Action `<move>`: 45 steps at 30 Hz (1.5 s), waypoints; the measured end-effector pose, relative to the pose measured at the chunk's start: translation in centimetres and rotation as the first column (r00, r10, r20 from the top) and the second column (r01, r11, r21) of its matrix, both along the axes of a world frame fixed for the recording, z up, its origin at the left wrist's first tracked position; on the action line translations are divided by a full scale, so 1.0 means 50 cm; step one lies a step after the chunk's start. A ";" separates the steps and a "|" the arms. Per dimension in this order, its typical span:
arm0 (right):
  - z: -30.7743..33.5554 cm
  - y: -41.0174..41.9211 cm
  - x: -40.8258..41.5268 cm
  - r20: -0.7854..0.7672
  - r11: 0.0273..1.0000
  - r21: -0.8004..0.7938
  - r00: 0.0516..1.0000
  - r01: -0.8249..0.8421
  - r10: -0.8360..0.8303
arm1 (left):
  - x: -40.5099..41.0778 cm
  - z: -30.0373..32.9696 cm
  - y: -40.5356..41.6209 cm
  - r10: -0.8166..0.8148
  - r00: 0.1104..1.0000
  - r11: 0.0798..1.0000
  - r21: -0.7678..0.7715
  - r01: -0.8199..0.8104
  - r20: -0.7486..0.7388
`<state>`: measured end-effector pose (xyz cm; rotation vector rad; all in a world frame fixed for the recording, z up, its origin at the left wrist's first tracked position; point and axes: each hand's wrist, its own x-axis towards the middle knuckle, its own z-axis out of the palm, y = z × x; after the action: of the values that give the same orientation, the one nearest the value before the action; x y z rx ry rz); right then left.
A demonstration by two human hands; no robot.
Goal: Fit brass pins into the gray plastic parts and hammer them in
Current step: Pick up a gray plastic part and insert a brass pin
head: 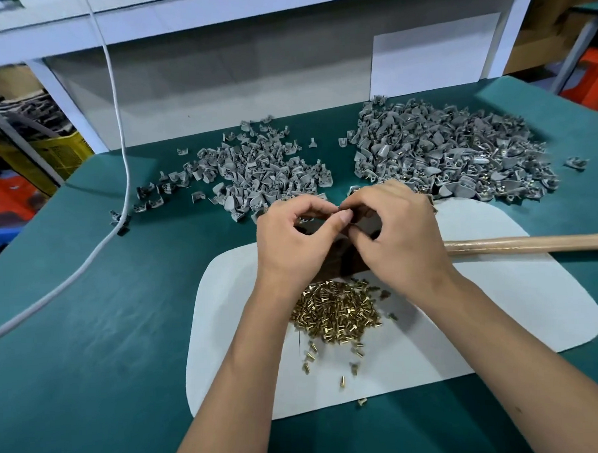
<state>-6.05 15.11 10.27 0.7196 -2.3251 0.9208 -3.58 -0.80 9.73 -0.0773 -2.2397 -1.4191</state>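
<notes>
Head view: my left hand (293,241) and right hand (391,235) meet just above the middle of the white mat (497,307), fingertips curled in and pinching together around something small between them. I judge it to be a gray part taking a pin, but the fingers hide it, so I cannot tell which hand has which piece. Under the hands sits a dark block (343,262), probably the anvil for hammering, kept right where the fitting is done. The brass pins (338,311) lie in a loose heap on the near side of the mat, between my forearms, an easy reach for either hand. The hammer handle (528,244) lies across the mat to the right, touching nothing I hold, ready for the right hand. On the green table (91,335), far left is a thinner pile of gray parts (255,170); far right a bigger pile (451,153) showing brass glints, likely the finished ones. A white cable (118,131) trails down the left
</notes>
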 end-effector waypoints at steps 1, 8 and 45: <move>-0.001 -0.001 0.001 -0.010 1.000 -0.012 1.000 0.008 -0.008 | 0.000 -0.001 0.002 0.008 1.000 1.000 0.008 -0.008 -0.012; -0.001 -0.011 0.026 -0.009 0.981 -0.193 1.000 0.017 -0.019 | -0.002 -0.005 0.022 0.017 0.998 0.990 0.140 -0.009 -0.058; -0.007 0.006 0.011 0.119 0.815 -0.555 0.953 -0.167 0.277 | 0.013 0.020 0.003 -0.181 0.975 0.942 0.263 0.209 -0.127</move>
<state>-5.50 15.42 9.91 0.6848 -1.9950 1.7368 -2.92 -0.64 10.74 -0.2790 -1.9764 -1.7780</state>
